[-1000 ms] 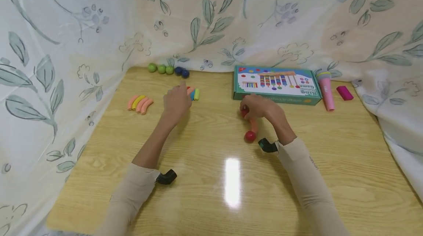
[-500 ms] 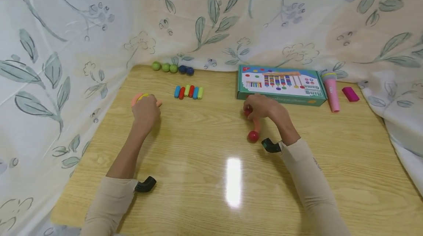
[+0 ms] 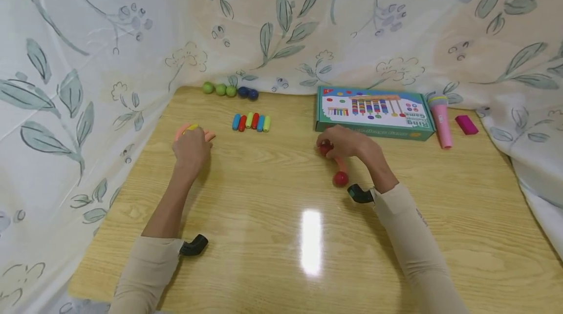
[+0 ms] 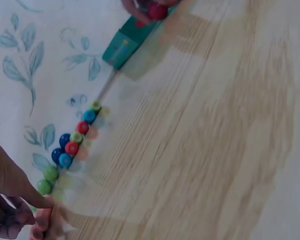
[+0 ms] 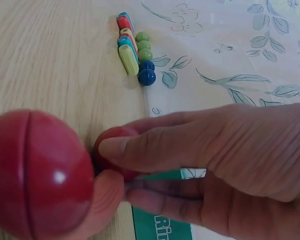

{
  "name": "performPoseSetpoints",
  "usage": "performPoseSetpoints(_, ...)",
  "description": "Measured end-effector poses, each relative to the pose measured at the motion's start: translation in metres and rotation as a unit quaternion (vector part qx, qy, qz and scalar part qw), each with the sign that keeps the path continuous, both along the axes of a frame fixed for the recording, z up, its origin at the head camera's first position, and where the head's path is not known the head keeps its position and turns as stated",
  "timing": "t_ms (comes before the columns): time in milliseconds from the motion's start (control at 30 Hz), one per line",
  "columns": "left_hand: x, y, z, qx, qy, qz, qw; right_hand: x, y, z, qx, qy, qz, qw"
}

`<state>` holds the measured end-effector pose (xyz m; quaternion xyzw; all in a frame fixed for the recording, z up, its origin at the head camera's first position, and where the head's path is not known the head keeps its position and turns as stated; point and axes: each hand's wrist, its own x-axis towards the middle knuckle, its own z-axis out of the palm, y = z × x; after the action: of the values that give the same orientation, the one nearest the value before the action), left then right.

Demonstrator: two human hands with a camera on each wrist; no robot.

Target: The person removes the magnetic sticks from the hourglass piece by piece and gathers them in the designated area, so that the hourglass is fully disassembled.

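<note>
My left hand (image 3: pixel 191 150) lies over a small pile of curved orange and yellow pieces (image 3: pixel 193 131) at the table's left. In the left wrist view its fingertips (image 4: pixel 32 200) close on one orange piece (image 4: pixel 42 225). My right hand (image 3: pixel 347 142) grips a curved pink rod (image 3: pixel 339 163) with a red ball on each end. Its fingers (image 5: pixel 155 145) pinch the far red ball (image 5: pixel 115 150). The near red ball (image 3: pixel 340 178) sticks out toward me and fills the right wrist view (image 5: pixel 37 175).
A row of short coloured straight pieces (image 3: pixel 251 122) lies behind the hands. Green and blue balls (image 3: pixel 228 91) line the back edge. A green game box (image 3: pixel 374 111), a pink toy microphone (image 3: pixel 440 118) and a magenta block (image 3: pixel 466 124) sit at the back right. Leaf-print cloth (image 3: pixel 88 84) surrounds the table.
My left hand left the straight pieces, moved left to the curved pieces and settled on them. My right hand turned the red-ball rod slightly, so its near ball swung a little to the right.
</note>
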<state>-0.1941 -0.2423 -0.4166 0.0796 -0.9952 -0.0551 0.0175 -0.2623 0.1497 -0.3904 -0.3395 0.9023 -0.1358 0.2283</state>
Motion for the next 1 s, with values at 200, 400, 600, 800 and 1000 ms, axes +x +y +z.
performPoseSetpoints(200, -0.006, 0.041, 0.007, 0.069, -0.027, -0.075, 0.9944, 0.000, -0.002, -0.005, -0.040, -0.007, 0.021, 0.999)
performPoseSetpoints(400, -0.016, 0.122, 0.006, 0.194, -0.110, -0.248, 0.9429, 0.003, -0.005, 0.002, -0.060, -0.028, 0.011, 0.998)
performPoseSetpoints(600, -0.026, 0.184, -0.011, 0.184, -0.096, -0.344, 0.9157, 0.004, -0.002, 0.010, 0.058, -0.045, -0.053, 0.996)
performPoseSetpoints(800, -0.028, 0.203, -0.021, 0.109, -0.063, -0.402, 0.9068, 0.002, 0.000, 0.005, 0.064, -0.049, -0.012, 0.997)
performPoseSetpoints(1000, -0.026, 0.205, -0.019, 0.103, -0.065, -0.379, 0.9174, 0.002, 0.005, 0.008, 0.079, -0.026, -0.050, 0.995)
